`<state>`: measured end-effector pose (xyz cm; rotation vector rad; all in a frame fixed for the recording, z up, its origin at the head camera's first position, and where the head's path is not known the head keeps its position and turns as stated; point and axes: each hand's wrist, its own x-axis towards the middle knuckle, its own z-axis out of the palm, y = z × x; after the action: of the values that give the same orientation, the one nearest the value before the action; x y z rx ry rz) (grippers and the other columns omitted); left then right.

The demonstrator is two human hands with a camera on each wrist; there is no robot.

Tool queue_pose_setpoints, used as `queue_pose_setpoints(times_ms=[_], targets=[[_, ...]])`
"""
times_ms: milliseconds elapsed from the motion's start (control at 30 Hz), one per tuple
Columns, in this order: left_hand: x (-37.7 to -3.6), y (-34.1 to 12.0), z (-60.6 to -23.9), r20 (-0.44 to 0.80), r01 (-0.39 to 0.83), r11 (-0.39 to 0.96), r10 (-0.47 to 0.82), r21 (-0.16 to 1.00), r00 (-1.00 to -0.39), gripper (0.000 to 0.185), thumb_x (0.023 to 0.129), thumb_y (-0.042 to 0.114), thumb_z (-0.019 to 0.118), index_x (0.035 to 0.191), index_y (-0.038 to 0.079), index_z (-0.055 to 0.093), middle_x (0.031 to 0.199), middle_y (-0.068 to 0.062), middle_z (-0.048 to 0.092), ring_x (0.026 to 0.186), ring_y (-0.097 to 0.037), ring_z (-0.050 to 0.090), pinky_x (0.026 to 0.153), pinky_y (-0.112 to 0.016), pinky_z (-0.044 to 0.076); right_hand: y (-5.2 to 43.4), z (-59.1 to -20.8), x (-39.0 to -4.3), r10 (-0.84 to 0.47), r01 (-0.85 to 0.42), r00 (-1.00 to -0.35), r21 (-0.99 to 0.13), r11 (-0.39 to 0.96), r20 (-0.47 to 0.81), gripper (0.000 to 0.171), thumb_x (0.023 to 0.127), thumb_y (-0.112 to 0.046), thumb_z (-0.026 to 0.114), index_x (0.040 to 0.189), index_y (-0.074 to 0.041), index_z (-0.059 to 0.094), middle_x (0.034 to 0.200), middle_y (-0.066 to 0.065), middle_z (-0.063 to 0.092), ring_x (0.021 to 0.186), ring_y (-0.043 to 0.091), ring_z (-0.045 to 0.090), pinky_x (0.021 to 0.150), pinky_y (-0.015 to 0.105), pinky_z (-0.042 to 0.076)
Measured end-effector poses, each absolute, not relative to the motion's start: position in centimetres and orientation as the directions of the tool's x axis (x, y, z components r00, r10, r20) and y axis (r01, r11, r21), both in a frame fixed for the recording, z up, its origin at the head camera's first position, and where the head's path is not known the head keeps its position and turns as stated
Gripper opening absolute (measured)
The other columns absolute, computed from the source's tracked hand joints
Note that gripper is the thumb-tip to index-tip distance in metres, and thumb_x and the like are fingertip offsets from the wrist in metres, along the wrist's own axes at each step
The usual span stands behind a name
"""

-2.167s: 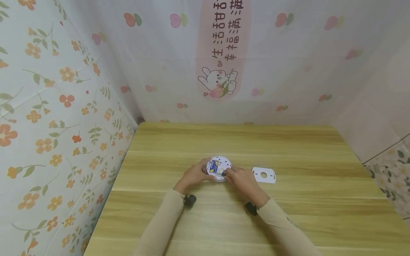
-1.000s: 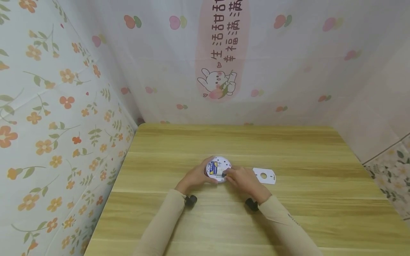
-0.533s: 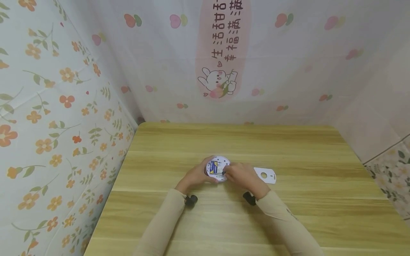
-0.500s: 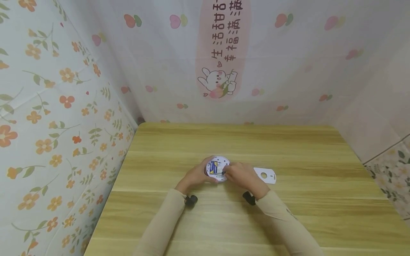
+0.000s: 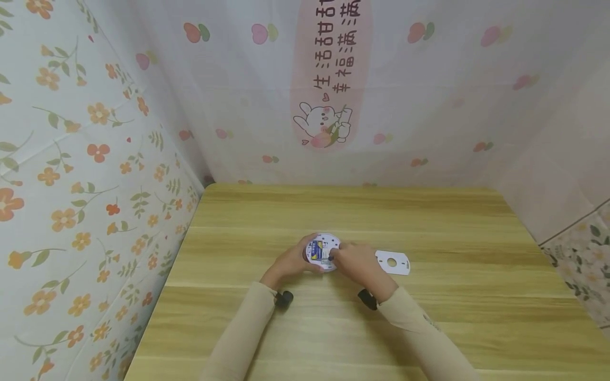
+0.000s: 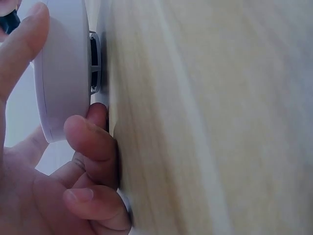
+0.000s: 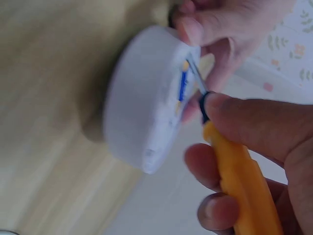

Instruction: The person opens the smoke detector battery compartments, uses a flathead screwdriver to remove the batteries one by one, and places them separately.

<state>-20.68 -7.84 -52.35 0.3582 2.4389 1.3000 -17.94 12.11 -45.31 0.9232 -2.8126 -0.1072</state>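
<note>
White round plastic disc-shaped device (image 5: 323, 251) sits on the light wooden table (image 5: 429, 222) near its middle, held at its left rim by the left hand (image 5: 292, 261), whose fingers curl round the edge; the left wrist view shows those fingers (image 6: 93, 147) tucked between the device's underside and the tabletop, thumb on top. To the right, the right hand (image 5: 358, 262) grips an orange-handled screwdriver with a dark collar (image 7: 234, 171), its thin metal tip set against the device's upturned face.

To do this well, I judge the left hand should pin the disc firmly so it cannot spin or tip, while the tool stays square to the face and is pressed lightly, so the tip does not skate across the plastic.

The device is a shallow, smooth-walled puck; its upturned face carries a blue and yellow label and several small holes. Just right of the hands lies a flat white plastic plate with a round centre hole (image 5: 393, 263), apart from the device.
</note>
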Motion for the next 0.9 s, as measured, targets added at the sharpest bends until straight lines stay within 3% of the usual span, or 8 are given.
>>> queue_pose_setpoints(times_ms=[600, 900], targets=[[-20.6, -7.8, -52.5, -0.212, 0.031, 0.553, 0.371, 0.833, -0.904, 0.104, 0.069, 0.042, 0.085, 0.153, 0.030, 0.024, 0.150, -0.010, 0.043, 0.132, -0.034, 0.047, 0.107, -0.057, 0.036, 13.8, -49.1, -16.7, -0.540, -0.581, -0.755, 0.004, 0.814, 0.372, 0.010, 0.083, -0.015, 0.073, 0.092, -0.018, 0.071, 0.073, 0.000, 0.062, 0.058, 0.017, 0.055, 0.041, 0.028, 0.037], [-20.8, -7.8, -52.4, -0.196, 0.043, 0.548, 0.370, 0.835, -0.908, 0.103, 0.069, 0.041, 0.085, 0.153, 0.030, 0.025, 0.151, -0.010, 0.043, 0.132, -0.034, 0.046, 0.108, -0.055, 0.035, 14.1, -50.7, -16.4, -0.497, -0.595, -0.733, -0.084, 0.799, 0.464, 0.015, 0.080, -0.018, 0.078, 0.094, -0.015, 0.072, 0.082, 0.001, 0.068, 0.068, 0.019, 0.062, 0.051, 0.031, 0.049]])
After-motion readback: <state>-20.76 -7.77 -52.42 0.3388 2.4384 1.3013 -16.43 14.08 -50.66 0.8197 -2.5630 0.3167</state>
